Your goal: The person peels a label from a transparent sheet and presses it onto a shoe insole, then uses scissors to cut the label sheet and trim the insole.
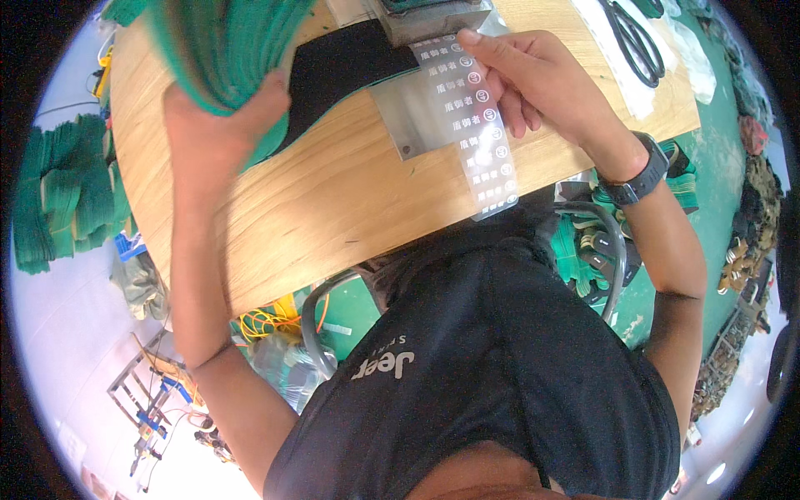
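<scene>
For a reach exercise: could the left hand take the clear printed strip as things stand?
Probably not: the left hand is filled by a green bundle, and the right hand is by the upper end of the clear strip.

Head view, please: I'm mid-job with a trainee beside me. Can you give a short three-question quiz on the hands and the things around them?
1. Which hand grips the layered green stack?
2. True or false: a dark watch is worn on the right wrist.
3. Which of these is nearest the right hand?
a) the yellow cables
b) the clear printed strip
c) the green pile at far left

Key:
1. The left hand.
2. True.
3. b; the thumb and fingers are right at its upper part.
</scene>
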{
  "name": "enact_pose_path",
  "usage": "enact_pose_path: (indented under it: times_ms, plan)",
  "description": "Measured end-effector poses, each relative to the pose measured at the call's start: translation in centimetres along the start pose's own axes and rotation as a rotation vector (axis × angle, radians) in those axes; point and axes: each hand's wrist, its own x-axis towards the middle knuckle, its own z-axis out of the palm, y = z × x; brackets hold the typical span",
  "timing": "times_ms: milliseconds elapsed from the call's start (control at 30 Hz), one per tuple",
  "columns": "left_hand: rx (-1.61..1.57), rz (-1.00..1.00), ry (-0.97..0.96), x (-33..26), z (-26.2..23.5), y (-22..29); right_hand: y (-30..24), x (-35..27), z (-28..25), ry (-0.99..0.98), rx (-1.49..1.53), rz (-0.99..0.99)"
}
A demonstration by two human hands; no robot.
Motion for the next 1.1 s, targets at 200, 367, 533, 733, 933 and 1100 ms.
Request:
enact_pose_path:
  times_ms: [200, 367, 533, 733, 933, 1100]
  plan:
    - [-0.008, 0.144, 0.011, 0.3, 1.0, 1.3, 0.8, 0.2, -0.1, -0.061, 0.105, -0.134]
    - [0.112, 0.017, -0.020, -0.2, 0.2, 1.4, 1.3, 0.3, -1.3, 0.018, 0.064, -0.332]
    - [0.328, 0.049, -0.291, -0.4, -0.8, 1.1, -4.3, 3.1, -8.6, 0.232, -0.230, -0.384]
    - [-0.111, -0.193, -0.596, 1.1, -7.2, -3.7, -9.3, 10.1, -16.8, 0.533, -0.564, -0.631]
    - [-0.086, -0.388, -0.471, -0.1, -3.5, -0.8, -4.0, 12.4, -34.5, 0.603, -0.828, -0.920]
    - [0.245, -0.369, -0.221, -2.9, -6.4, 3.2, 0.3, 14.5, -34.1, 0.380, -0.535, -0.050]
